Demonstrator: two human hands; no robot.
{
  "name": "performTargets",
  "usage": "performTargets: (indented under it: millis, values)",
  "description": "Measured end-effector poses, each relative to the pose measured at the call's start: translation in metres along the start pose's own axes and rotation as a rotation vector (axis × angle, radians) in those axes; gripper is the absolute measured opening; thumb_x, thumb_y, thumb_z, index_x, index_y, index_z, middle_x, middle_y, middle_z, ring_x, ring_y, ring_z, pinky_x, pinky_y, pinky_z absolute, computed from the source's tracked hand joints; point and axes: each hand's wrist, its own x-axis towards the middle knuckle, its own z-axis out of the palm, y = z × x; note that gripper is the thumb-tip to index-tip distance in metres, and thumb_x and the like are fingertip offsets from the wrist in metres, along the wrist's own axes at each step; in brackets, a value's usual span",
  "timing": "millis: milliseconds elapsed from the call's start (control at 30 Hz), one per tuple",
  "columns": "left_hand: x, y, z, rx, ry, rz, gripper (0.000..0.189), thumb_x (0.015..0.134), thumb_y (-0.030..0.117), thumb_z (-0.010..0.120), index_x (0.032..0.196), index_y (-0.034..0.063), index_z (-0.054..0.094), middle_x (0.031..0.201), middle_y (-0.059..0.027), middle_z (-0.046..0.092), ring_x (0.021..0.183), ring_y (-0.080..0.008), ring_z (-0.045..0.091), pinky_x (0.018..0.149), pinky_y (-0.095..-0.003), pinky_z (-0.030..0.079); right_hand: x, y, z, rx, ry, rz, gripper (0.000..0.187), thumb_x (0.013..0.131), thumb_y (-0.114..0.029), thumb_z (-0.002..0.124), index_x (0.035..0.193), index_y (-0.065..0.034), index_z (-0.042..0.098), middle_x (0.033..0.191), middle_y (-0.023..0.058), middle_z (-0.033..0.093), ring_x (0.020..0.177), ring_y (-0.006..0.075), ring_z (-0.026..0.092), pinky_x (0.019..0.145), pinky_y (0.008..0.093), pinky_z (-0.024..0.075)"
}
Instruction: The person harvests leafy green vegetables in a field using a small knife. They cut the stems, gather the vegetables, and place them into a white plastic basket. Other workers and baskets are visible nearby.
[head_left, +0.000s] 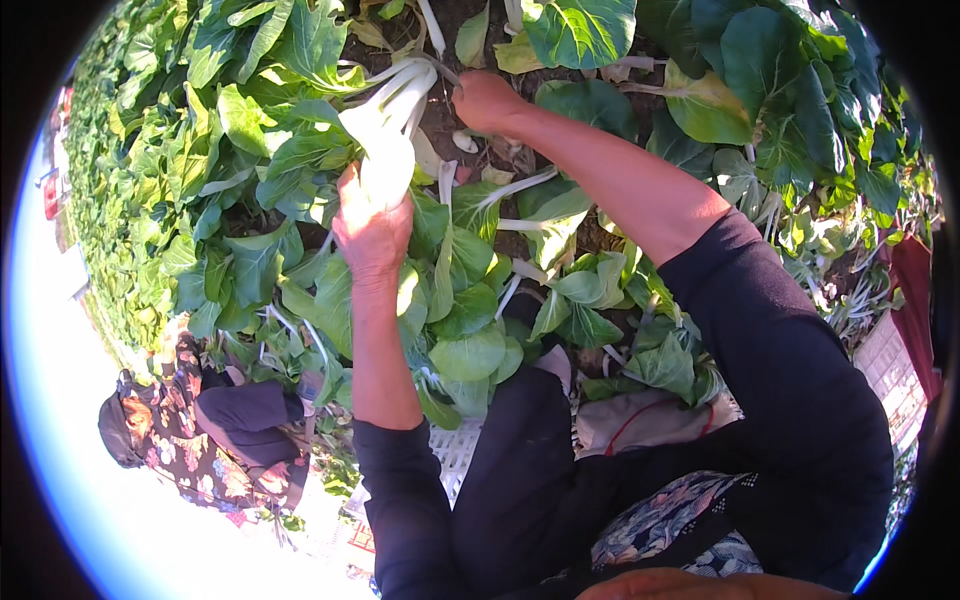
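My left hand (373, 229) is closed around a bok choy plant (394, 112), whose pale stalks point up and away from me. Its leaves hang partly out of sight behind the hand and forearm. Close to the base of the stalks, my right hand (484, 101) grips a thin tool, of which only a narrow dark part (444, 71) shows; the rest is hidden in the fist. Loose leaves and soil lie under both hands.
Dense leafy greens (142, 165) grow at the left, with more large leaves (772, 75) at the upper right. A co-worker (217, 442) in a floral top crouches at the lower left. A white plastic crate (456, 450) and a pale cloth bag (637, 424) are near my legs.
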Motion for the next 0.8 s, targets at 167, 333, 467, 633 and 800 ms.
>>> performTargets:
  millis: [167, 333, 467, 633, 800]
  values:
    - [-0.002, 0.017, -0.011, -0.062, 0.024, -0.175, 0.048, 0.07, 0.027, 0.075, 0.109, 0.0039, 0.058, 0.101, -0.0171, 0.065, 0.09, -0.0355, 0.063, 0.08, -0.0408, 0.05, -0.034, 0.018, -0.016, -0.072, -0.276, -0.002, 0.031, 0.086, -0.025, 0.048, 0.084, 0.0031, 0.06, 0.081, 0.0234, 0.061, 0.077, 0.0402, 0.06, 0.073, 0.0458, 0.0476]
    - [-0.024, 0.033, -0.049, -0.671, 0.214, -0.36, 0.033, 0.079, 0.011, 0.07, 0.108, 0.0002, 0.057, 0.101, -0.0078, 0.064, 0.086, -0.0143, 0.061, 0.076, -0.0278, 0.05, -0.072, -0.005, -0.033, 0.648, -0.058, 0.31, 0.027, 0.088, -0.028, 0.057, 0.082, -0.0018, 0.056, 0.064, 0.0095, 0.056, 0.051, 0.0188, 0.053, 0.048, 0.0318, 0.043]
    - [-0.06, 0.031, -0.089, -0.817, 0.266, -0.261, 0.04, 0.073, 0.01, 0.073, 0.108, -0.0005, 0.058, 0.1, -0.0063, 0.063, 0.087, -0.0133, 0.06, 0.079, -0.0282, 0.049, -0.101, -0.039, -0.059, 1.307, -0.076, 0.234, 0.037, 0.083, -0.032, 0.069, 0.105, -0.0064, 0.054, 0.074, 0.0025, 0.055, 0.05, 0.0078, 0.047, 0.045, 0.0212, 0.0398]
    - [-0.102, 0.023, -0.122, -1.055, 0.018, -0.35, 0.041, 0.066, 0.003, 0.067, 0.105, -0.0021, 0.058, 0.095, -0.0078, 0.064, 0.088, -0.0145, 0.061, 0.081, -0.0292, 0.049, -0.129, -0.089, -0.087, 1.485, -0.275, -0.085, 0.06, 0.073, -0.021, 0.079, 0.123, -0.0045, 0.051, 0.082, 0.0028, 0.059, 0.054, 0.0071, 0.051, 0.048, 0.0222, 0.0429]
    - [-0.128, 0.023, -0.176, -1.157, -0.048, -0.57, 0.057, 0.059, 0.004, 0.071, 0.112, -0.0049, 0.054, 0.094, -0.0115, 0.064, 0.083, -0.0215, 0.065, 0.076, -0.0322, 0.053, -0.151, -0.115, -0.1, 1.2, -0.133, -0.148, 0.049, 0.07, -0.022, 0.082, 0.109, -0.0019, 0.06, 0.084, 0.0047, 0.063, 0.058, 0.0061, 0.055, 0.05, 0.0217, 0.0455]
